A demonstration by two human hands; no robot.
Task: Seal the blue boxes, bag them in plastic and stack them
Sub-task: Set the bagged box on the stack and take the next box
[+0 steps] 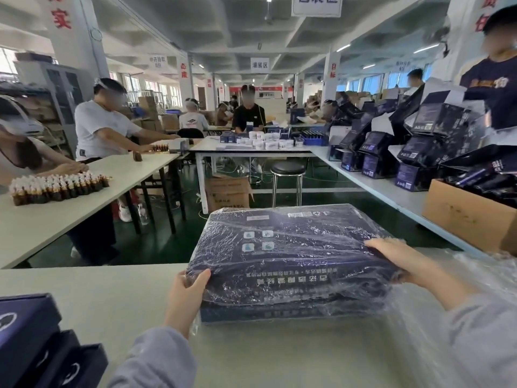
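At the lower left corner, dark blue open boxes [28, 326] are seen lying on the pale counter [98, 287], well apart from the work. Further right, the left hand [186, 295] is closed round the near left corner of a blue box [285, 253]. Its thumb is laid on the top face and its fingers are tucked under the edge. This box is wrapped in a crinkled plastic bag [321, 219] and is held flat near the middle of the counter, with its printed top turned upward. It is set directly on a second blue box [279, 313], whose near side is shown beneath it; film is seen over that side too, but whether one bag covers both cannot be told. On the right, the top box is gripped at its near right edge by the right hand [397, 259], with the fingers curled over the top; the thumb is hidden. Loose clear plastic [475, 281] is spread on the counter just beyond that hand. Behind it, a brown cardboard carton [470, 214] is stood on the side counter.
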